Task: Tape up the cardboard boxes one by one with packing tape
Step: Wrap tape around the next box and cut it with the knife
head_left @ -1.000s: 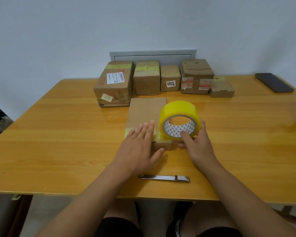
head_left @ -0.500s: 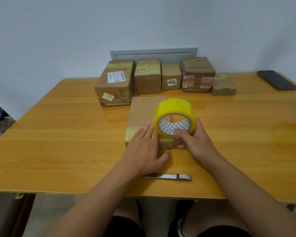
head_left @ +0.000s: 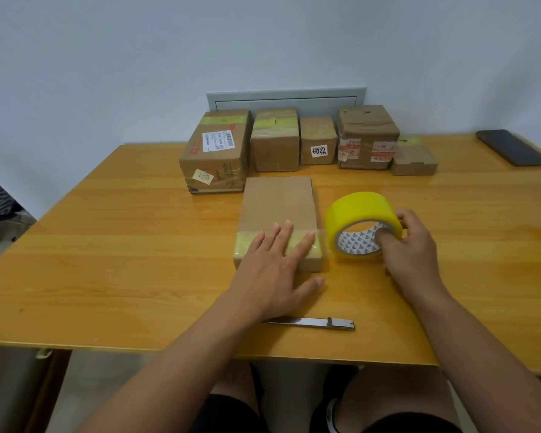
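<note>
left hand: my fingers flat on the box, near edge
right hand: gripping tape roll, strip probably still joined
worktop: open either side

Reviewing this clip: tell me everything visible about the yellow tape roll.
The yellow tape roll is a wide ring of glossy yellow packing tape on a white core printed with small dark triangles. It stands on edge on the wooden table, just right of the flat cardboard box, its opening facing the camera. The right hand grips it, thumb inside the core, fingers over the outer rim. A strip of tape runs from it across the box's near end.
</note>
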Available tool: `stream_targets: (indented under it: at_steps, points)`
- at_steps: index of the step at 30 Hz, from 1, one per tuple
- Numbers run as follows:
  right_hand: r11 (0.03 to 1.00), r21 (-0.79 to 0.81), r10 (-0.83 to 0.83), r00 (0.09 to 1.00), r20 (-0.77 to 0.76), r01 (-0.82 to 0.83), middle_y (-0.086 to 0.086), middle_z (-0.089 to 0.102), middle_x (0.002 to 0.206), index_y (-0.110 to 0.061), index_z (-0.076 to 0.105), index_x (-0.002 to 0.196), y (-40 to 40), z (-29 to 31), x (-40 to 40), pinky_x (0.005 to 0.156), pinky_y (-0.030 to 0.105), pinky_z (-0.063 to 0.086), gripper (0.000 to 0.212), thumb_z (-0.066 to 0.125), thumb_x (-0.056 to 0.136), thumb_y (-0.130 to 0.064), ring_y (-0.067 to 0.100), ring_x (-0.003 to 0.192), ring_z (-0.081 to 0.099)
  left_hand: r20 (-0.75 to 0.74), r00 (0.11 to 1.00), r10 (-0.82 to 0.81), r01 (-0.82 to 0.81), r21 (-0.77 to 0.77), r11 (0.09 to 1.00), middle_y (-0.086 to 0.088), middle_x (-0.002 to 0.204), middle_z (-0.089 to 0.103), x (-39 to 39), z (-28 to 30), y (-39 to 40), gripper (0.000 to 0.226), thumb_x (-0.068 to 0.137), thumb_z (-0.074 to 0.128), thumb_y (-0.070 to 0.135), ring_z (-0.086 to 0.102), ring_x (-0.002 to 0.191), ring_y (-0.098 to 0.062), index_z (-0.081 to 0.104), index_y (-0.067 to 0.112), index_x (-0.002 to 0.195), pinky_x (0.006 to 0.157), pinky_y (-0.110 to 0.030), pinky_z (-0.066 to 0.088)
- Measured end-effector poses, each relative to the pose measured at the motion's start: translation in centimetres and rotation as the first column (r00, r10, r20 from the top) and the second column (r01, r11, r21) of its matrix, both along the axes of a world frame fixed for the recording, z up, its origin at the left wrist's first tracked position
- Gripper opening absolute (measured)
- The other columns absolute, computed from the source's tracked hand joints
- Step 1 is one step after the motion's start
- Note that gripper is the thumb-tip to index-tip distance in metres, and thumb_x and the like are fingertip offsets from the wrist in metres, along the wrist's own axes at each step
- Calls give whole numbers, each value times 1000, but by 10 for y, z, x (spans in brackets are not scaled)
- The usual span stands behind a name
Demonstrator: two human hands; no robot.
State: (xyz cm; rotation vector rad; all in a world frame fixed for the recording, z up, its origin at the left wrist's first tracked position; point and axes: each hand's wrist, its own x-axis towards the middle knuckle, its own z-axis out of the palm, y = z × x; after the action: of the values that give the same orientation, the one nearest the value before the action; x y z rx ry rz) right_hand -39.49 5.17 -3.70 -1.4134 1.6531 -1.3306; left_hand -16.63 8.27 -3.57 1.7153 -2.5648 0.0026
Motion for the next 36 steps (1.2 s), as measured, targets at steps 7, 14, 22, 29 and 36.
stream_targets:
  at_steps: [7, 14, 22, 29, 36]
  points:
    - [999, -28, 29, 993, -110, -33, 5, 63, 106, -19, 57, 115, 0, -6, 4, 81, 38, 49, 29, 59, 89, -7, 24, 96, 58, 72, 997, -27, 29, -16, 999, 6, 164, -12, -8, 2, -1, 82, 95, 23, 69, -15, 150, -18, -6, 24, 157, 120, -57, -1]
    - [998, -11, 58, 987, -151, -60, 0, 60, 104, -19, 50, 130, 2, -6, 6, 74, 30, 43, 40, 56, 92, -7, 19, 92, 56, 29, 999, -34, 36, -44, 998, 4, 164, 10, -14, 9, -7, 73, 99, 34, 59, 8, 150, -20, 2, 28, 157, 122, -49, 11]
    - [997, 31, 72, 995, -70, -70, -4, 60, 100, -23, 49, 129, 1, -6, 2, 79, 41, 52, 38, 54, 94, -10, 21, 91, 59, 73, 997, -38, 44, -87, 995, 5, 161, 19, -14, 17, -12, 69, 99, 43, 51, 21, 146, -22, 10, 31, 156, 115, -44, 27]
    - [997, 5, 80, 984, 158, -81, 5, 63, 102, -14, 55, 126, 5, 6, 10, 48, 18, 47, 33, 56, 94, -7, 15, 72, 59, -135, 991, -9, -25, -250, 968, 6, 155, 33, -10, 20, -6, 64, 99, 46, 51, 37, 135, -21, 23, 29, 155, 88, -38, 49]
    - [943, -253, 288, 908, 304, -214, -5, 64, 115, -16, 47, 140, 17, 57, 47, 57, 18, 50, 53, 66, 91, -7, 1, 83, 65, -729, 672, -127, -209, -351, 913, 1, 141, 41, -5, 18, 10, 61, 97, 51, 38, 48, 122, -13, 34, 14, 150, 92, -18, 46]
